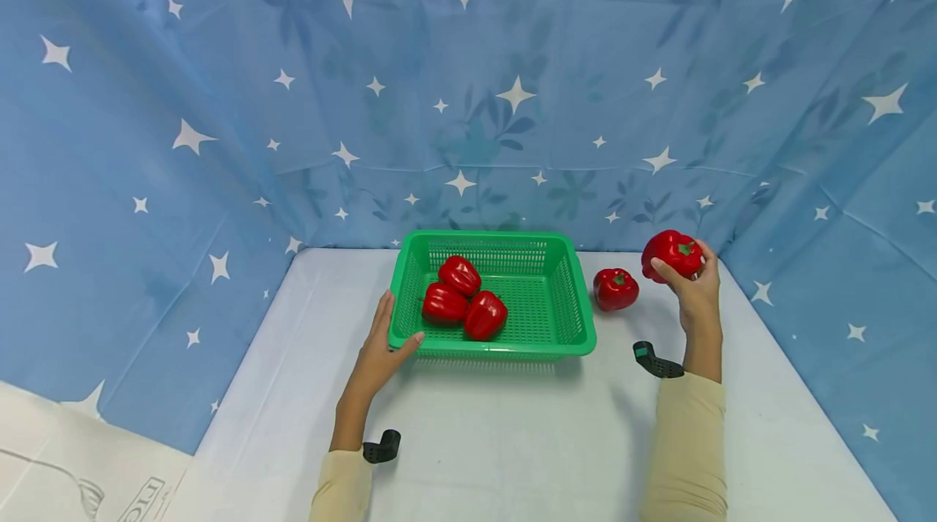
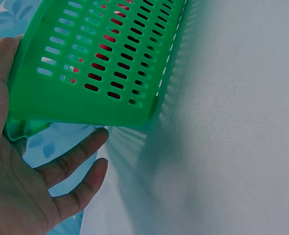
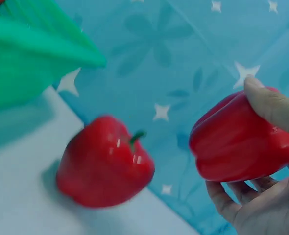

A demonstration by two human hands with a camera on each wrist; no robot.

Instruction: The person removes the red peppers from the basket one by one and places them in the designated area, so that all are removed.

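Observation:
My right hand (image 1: 697,288) grips a red bell pepper (image 1: 669,254), raised above the table at the right, its green stem end toward the head camera. The right wrist view shows the thumb over this pepper and fingers under it. Lower and to its left, a second red bell pepper (image 1: 616,289) rests on the table beside a green plastic basket (image 1: 489,349). Three more red bell peppers (image 1: 445,304) lie together in the basket's left half. At its front left corner, my left hand (image 1: 376,359) touches the rim, thumb and fingers spread; two fingers (image 2: 81,188) extend below the rim.
A white-covered table (image 1: 505,441) bears everything. Blue curtains (image 1: 468,99) with white stars stand behind the table and along both sides. At the lower left lies a pale printed cloth or sheet (image 1: 80,457).

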